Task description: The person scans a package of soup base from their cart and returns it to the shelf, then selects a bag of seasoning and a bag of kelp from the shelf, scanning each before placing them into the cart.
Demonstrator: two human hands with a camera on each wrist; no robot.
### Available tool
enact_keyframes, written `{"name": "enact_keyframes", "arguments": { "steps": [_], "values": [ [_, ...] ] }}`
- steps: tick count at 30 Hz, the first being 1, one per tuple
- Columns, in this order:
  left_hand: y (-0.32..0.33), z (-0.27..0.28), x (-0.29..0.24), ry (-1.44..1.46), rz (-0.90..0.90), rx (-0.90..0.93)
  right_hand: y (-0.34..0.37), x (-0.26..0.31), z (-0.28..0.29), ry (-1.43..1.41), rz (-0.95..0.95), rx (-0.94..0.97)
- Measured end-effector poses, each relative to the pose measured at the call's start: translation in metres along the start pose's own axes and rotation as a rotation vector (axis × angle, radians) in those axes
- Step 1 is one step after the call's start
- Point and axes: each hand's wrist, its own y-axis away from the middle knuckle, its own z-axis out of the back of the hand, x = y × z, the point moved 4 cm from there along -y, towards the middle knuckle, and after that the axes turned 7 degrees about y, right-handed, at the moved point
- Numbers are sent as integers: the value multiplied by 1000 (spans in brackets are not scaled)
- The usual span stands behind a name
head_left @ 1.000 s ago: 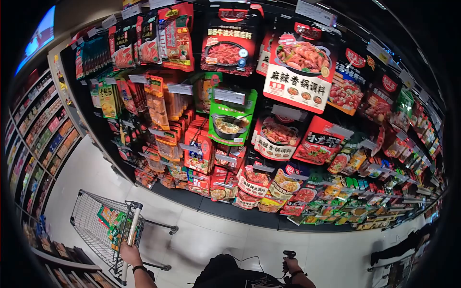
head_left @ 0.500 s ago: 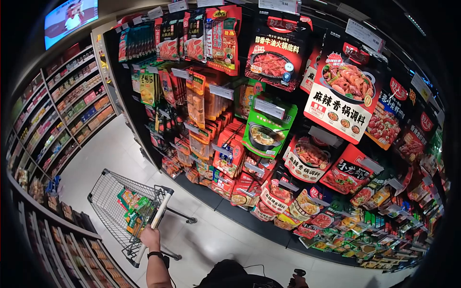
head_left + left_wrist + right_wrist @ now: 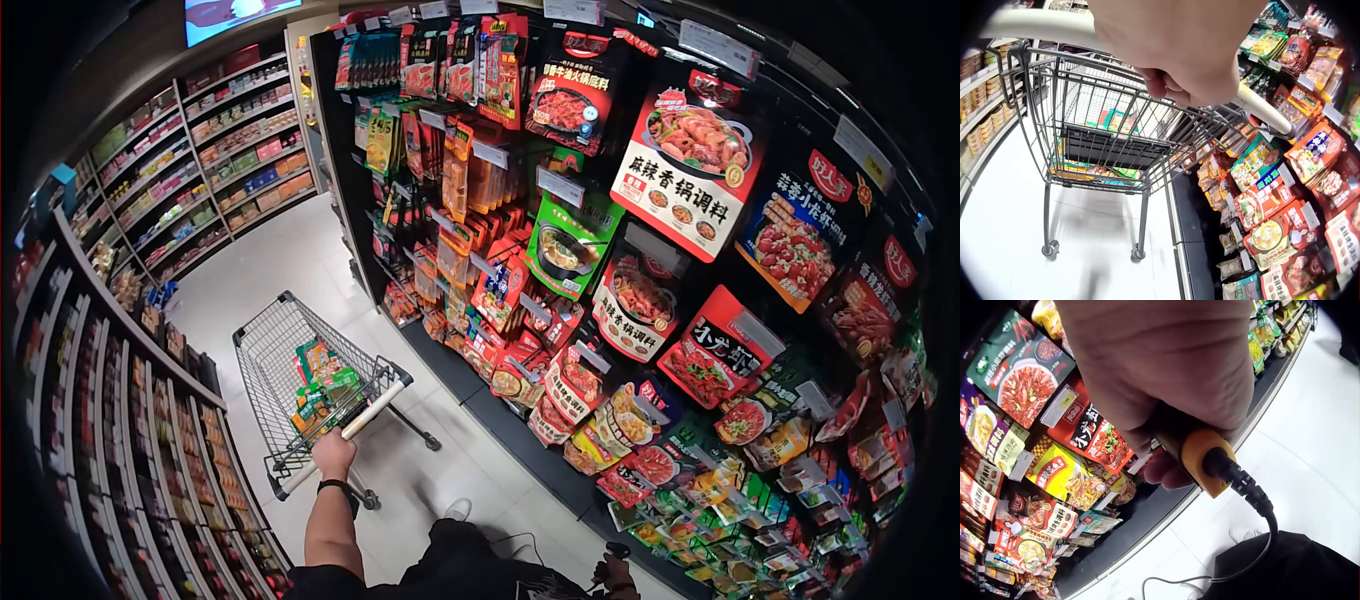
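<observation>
My left hand point(image 3: 334, 455) grips the pale handle bar point(image 3: 377, 410) of a wire shopping cart point(image 3: 290, 350). Green and orange packets point(image 3: 325, 385) lie inside the cart. In the left wrist view the fingers of the left hand point(image 3: 1175, 50) curl round the handle. At the lower right of the head view, my right hand point(image 3: 613, 574) holds a dark device point(image 3: 617, 549). The right wrist view shows this hand point(image 3: 1166, 369) wrapped round the device, whose orange end point(image 3: 1204, 461) has a black cable point(image 3: 1254, 495) running from it.
A rack of hanging seasoning pouches point(image 3: 690, 170) runs along the right, with a dark base ledge point(image 3: 480, 405). Shelves of packaged goods point(image 3: 140, 420) stand on the left, others point(image 3: 220, 150) at the back. Pale tiled floor point(image 3: 290, 260) lies between them. A shoe point(image 3: 458, 509) shows below.
In the head view, the cart and my left hand have shifted right and upward as the view turned left. Both hands keep their hold.
</observation>
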Motion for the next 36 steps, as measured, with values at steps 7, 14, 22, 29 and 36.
{"name": "enact_keyframes", "arguments": {
  "steps": [7, 14, 22, 29, 36],
  "values": [
    [88, 14, 6, -14, 54, 280, -13, -4, 35, 118, -48, 64],
    [132, -44, 62, 195, 85, 658, -9, 8, 47, 233, -49, 140],
    [211, -7, 46, 653, 242, 1233, 3, 47, 18, 160, 115, 124],
    [224, -43, 73, 452, -285, 874, 44, -9, -45, 105, 134, 50],
    [238, -21, 76, 505, -277, 938, 98, -89, -92, 230, 95, 111]
  ]
}}
